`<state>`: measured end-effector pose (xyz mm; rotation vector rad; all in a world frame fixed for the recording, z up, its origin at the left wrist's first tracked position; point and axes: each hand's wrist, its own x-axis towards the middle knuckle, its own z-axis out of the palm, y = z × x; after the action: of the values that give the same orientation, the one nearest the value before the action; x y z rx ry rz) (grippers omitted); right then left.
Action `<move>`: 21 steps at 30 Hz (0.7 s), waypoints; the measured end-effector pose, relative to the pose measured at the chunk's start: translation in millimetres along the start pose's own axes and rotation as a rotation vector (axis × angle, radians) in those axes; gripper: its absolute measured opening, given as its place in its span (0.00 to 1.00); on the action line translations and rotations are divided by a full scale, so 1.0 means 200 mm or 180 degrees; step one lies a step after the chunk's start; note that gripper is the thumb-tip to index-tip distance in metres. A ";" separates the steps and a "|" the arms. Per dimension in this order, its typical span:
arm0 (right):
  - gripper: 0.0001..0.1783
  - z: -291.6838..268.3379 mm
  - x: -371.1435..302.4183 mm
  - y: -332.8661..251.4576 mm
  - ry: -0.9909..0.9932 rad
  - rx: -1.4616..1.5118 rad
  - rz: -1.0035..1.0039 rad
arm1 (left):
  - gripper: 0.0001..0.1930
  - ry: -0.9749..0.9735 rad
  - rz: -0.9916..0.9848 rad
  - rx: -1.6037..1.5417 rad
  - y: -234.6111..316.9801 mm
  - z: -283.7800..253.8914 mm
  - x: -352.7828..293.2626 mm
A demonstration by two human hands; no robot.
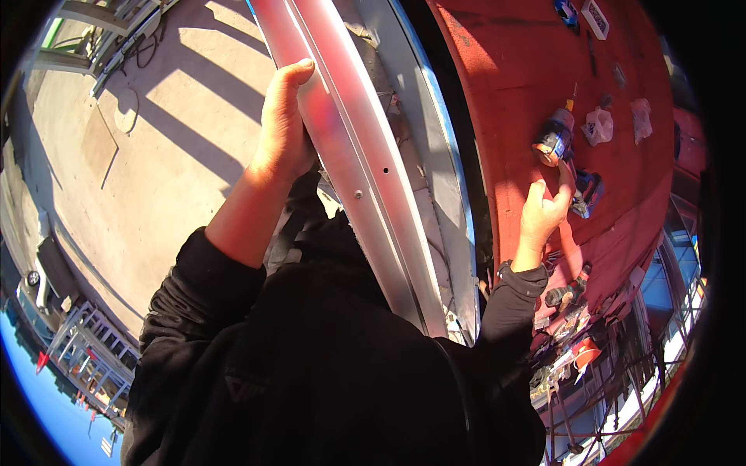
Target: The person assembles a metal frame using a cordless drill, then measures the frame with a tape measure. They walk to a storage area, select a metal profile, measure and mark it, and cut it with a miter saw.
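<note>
My left hand (287, 124) is closed around the left edge of a long silver metal profile (342, 128), its thumb lying on the upper face. The profile runs lengthwise in front of my body and has a few small holes along it. On the red surface to the right lies a blue and black cordless drill (553, 138) with a thin bit pointing away from me. My right hand (544, 213) is at the drill's handle, thumb and forefinger spread, the forefinger reaching the handle. The drill's battery (588, 194) sits just right of that hand.
A second drill (567, 291) lies nearer on the red tabletop (513, 93), with scattered small items behind it. Two clear plastic bags (598, 126) rest beyond my right hand. A grey metal beam (435, 132) edges the table. Concrete floor (194, 101) spreads left, under metal framing (116, 46).
</note>
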<state>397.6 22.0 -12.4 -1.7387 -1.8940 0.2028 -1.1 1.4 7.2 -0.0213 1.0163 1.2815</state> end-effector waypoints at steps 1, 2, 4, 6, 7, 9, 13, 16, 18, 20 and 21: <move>0.30 -0.06 0.05 0.15 -0.0056 -0.0554 0.0101 | 0.24 0.0004 -0.0014 0.0041 0.00 0.01 -0.01; 0.33 -0.08 0.07 0.28 -0.0101 -0.0806 0.0160 | 0.24 0.0052 -0.0026 0.0059 0.00 0.01 -0.01; 0.37 -0.13 0.12 0.49 -0.0706 -0.1812 0.0245 | 0.25 0.0134 0.0027 0.0199 -0.01 0.02 -0.02; 0.40 -0.11 0.18 0.63 -0.1521 -0.2271 0.0544 | 0.26 0.0174 0.0058 0.0291 -0.02 0.03 -0.03; 0.40 -0.09 0.21 0.67 -0.1654 -0.2265 0.0579 | 0.26 0.0141 0.0056 0.0319 -0.02 0.03 -0.03; 0.35 -0.05 0.27 0.70 -0.1435 -0.1889 0.0360 | 0.27 0.0028 -0.0014 0.0311 -0.03 0.02 -0.05; 0.29 0.02 0.37 0.69 -0.1606 -0.1933 0.0718 | 0.28 -0.0221 -0.0172 0.0236 -0.04 -0.01 -0.08; 0.25 0.02 0.37 0.67 -0.1824 -0.1873 0.0779 | 0.28 -0.0398 -0.0267 0.0254 -0.06 -0.03 -0.09; 0.23 0.01 0.33 0.63 -0.1340 -0.1224 0.0454 | 0.29 -0.0530 -0.0218 0.0214 -0.06 -0.04 -0.09; 0.25 -0.01 0.27 0.57 -0.0867 -0.0576 -0.0121 | 0.30 -0.0463 -0.0266 0.0251 -0.06 -0.04 -0.09; 0.24 -0.01 0.24 0.53 -0.0826 0.0089 0.0033 | 0.31 -0.0490 -0.0282 0.0261 -0.06 -0.04 -0.09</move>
<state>490.6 84.1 -46.2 -1.7740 -2.0517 0.4770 4.4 -20.8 7.7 0.0929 0.9244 1.1421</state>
